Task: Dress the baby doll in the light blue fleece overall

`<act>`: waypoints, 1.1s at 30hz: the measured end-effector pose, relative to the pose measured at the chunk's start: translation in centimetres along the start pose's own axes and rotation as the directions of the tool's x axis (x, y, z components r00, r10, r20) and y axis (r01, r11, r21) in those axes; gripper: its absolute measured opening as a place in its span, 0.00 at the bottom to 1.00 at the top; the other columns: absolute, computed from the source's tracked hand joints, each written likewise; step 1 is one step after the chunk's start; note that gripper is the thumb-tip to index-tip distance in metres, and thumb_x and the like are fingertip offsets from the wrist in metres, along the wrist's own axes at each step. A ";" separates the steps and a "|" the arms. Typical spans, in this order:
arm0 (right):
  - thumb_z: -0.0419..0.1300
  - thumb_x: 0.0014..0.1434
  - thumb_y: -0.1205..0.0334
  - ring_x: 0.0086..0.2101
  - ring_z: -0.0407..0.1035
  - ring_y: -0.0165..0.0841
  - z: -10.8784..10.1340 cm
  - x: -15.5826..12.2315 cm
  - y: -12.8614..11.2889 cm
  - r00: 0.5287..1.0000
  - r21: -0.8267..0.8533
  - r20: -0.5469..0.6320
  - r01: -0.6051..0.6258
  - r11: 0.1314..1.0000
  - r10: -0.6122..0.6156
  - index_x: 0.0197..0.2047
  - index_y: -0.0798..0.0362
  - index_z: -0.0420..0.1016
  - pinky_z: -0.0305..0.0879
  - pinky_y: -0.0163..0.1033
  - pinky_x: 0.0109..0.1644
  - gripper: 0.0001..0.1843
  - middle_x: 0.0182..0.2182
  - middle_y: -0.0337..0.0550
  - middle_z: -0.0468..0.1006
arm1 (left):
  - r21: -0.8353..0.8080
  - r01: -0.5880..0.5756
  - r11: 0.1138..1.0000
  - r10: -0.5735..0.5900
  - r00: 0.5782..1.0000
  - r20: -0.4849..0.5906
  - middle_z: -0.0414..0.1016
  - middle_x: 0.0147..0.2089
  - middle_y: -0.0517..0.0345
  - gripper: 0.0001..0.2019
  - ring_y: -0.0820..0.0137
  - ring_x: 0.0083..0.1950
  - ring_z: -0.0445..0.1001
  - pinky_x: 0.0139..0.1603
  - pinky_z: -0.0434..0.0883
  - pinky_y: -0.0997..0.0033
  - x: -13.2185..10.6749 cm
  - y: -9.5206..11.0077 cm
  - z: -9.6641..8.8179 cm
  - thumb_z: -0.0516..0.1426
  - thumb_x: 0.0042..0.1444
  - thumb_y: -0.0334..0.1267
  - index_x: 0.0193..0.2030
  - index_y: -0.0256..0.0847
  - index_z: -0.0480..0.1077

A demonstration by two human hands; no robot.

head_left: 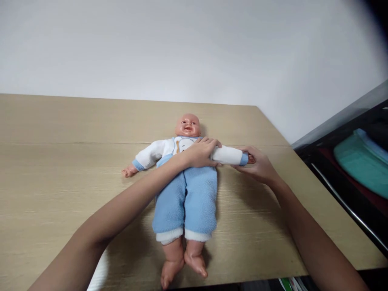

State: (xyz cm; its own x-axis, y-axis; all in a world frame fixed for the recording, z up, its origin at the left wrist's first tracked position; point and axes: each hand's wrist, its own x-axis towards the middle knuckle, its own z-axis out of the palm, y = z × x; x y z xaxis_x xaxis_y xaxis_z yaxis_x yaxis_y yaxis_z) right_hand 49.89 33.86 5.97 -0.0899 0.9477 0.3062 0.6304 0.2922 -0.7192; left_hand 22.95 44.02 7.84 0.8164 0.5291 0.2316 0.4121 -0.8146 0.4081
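A baby doll lies on its back on the wooden table, head toward the wall and bare feet toward me. It wears a white fleece top with blue cuffs and blue fleece trousers with white hems. My left hand reaches across the doll's chest and is closed round the upper part of the white sleeve on the right of the view. At that sleeve's blue cuff, my right hand grips the end of the same arm, fingers behind and thumb in front. The doll's other arm rests stretched out on the table.
The table has a pale wood surface, with a white wall behind it. Beyond its right edge are a dark piece of furniture and a teal object. Some small coloured items show below the front edge.
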 end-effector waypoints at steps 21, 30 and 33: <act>0.62 0.72 0.53 0.81 0.41 0.62 8.5 -2.6 -1.6 0.886 -0.079 0.344 0.356 0.931 -0.309 0.83 0.43 0.55 0.46 0.74 0.82 0.41 0.85 0.54 0.43 | -0.630 -0.030 0.776 -0.238 0.911 -0.337 0.80 0.61 0.46 0.19 0.52 0.65 0.76 0.70 0.70 0.52 -3.7 -1.8 -1.8 0.62 0.68 0.50 0.57 0.40 0.72; 0.65 0.72 0.45 0.65 0.75 0.48 13.2 -2.0 -5.5 0.961 0.635 0.277 -0.177 0.752 -0.007 0.71 0.41 0.70 0.71 0.56 0.72 0.28 0.67 0.49 0.79 | -0.884 -0.156 0.441 -0.461 0.806 -0.372 0.84 0.60 0.45 0.33 0.46 0.68 0.78 0.73 0.70 0.46 -5.1 -3.1 -2.5 0.67 0.62 0.67 0.61 0.42 0.77; 0.67 0.69 0.42 0.60 0.76 0.46 14.5 -0.1 -6.7 0.972 0.668 0.232 -0.191 0.719 0.043 0.60 0.42 0.76 0.71 0.53 0.69 0.22 0.59 0.45 0.83 | -0.925 -0.166 0.343 -0.558 0.756 -0.343 0.87 0.53 0.45 0.33 0.45 0.66 0.80 0.70 0.74 0.47 -5.9 -3.1 -3.1 0.67 0.60 0.69 0.56 0.41 0.80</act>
State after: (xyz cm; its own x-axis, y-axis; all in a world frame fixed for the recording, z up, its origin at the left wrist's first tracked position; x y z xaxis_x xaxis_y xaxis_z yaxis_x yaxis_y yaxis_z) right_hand 34.46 33.65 1.72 -0.2392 0.9633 0.1221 -0.0444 0.1148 -0.9924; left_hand 15.59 44.14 7.93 0.2483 0.9359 0.2499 -0.3687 -0.1473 0.9178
